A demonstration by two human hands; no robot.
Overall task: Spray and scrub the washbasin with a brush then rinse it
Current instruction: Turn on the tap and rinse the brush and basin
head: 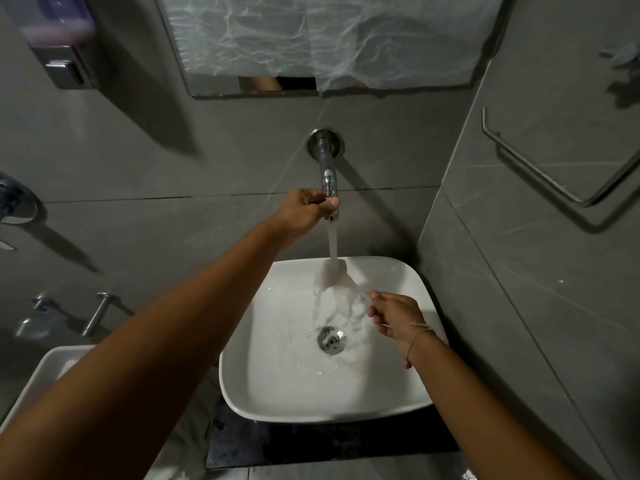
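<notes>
Left hand (304, 211) closed around the wall tap (328, 181), water pouring into the white washbasin (263, 386) below; right hand (394, 318) inside the basin pinching something blurred in the stream.

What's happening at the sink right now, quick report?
Left hand gripping tap, water running. Right hand splashing inside washbasin. No brush in view. Drain unobstructed.
</notes>
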